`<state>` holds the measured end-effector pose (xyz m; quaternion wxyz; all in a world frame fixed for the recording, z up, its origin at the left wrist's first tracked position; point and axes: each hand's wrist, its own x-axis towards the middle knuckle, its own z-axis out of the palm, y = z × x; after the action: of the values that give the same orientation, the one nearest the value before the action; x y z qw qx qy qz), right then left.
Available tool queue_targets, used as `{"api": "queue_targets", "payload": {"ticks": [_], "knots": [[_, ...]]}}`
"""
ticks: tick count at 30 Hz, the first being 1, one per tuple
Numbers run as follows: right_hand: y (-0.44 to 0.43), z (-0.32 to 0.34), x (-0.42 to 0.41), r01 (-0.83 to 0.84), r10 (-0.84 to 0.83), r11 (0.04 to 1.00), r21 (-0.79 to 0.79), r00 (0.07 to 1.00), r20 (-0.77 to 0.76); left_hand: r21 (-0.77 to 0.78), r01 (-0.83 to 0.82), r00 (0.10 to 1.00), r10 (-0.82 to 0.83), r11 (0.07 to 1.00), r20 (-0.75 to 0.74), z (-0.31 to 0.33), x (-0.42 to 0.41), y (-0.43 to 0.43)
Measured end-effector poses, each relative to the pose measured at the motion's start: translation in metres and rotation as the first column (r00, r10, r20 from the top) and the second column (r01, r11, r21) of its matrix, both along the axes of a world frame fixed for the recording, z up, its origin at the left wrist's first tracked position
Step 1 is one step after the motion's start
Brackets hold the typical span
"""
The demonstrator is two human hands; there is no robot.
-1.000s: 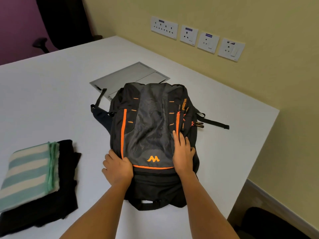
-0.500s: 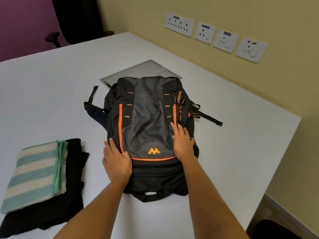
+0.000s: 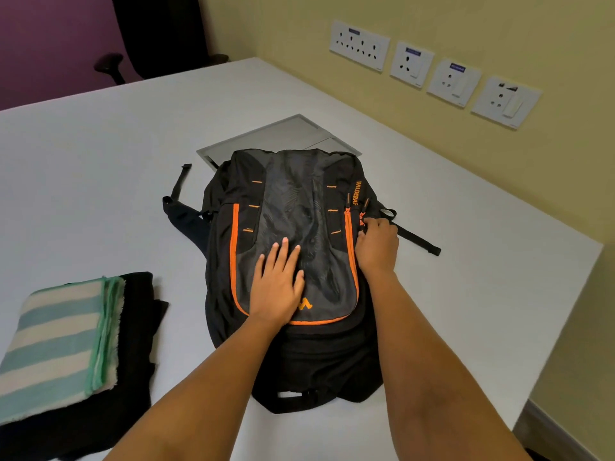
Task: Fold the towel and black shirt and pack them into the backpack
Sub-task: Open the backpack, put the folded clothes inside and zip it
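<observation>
A black and grey backpack [image 3: 293, 207] with orange trim lies flat on the white table [image 3: 100, 161], zipped closed. My left hand [image 3: 279, 284] presses flat on its grey front panel, fingers straight. My right hand [image 3: 377, 242] is at the backpack's right side, fingers curled and pinching at the orange zipper pulls. At the left, a folded towel [image 3: 56, 341] with green and cream stripes lies on top of a folded black shirt [image 3: 133, 327].
A grey flat panel [image 3: 276, 134] is set in the table behind the backpack. Wall sockets [image 3: 432, 71] line the yellow wall at the right. A black office chair [image 3: 156, 34] stands at the far edge. The table's right edge runs close to the backpack strap [image 3: 419, 241].
My left hand moved from the backpack's lower left edge onto the front panel. My right hand slid up from the panel to the zipper pulls on the right side.
</observation>
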<state>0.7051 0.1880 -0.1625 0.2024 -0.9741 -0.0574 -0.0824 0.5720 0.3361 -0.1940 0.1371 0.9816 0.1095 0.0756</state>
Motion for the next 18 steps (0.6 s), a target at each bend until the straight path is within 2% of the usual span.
{"api": "queue_targets", "payload": {"ticks": [11, 18], "knots": [[0.005, -0.010, 0.021, -0.046, 0.039, 0.992, -0.118, 0.997, -0.062, 0.059, -0.060, 0.989, 0.067, 0.996, -0.132, -0.026, 0.016, -0.015], [-0.007, -0.015, 0.017, -0.104, 0.105, 0.985, -0.139, 0.994, -0.001, 0.081, -0.062, 0.983, 0.075, 0.995, -0.166, -0.027, 0.021, -0.016]]}}
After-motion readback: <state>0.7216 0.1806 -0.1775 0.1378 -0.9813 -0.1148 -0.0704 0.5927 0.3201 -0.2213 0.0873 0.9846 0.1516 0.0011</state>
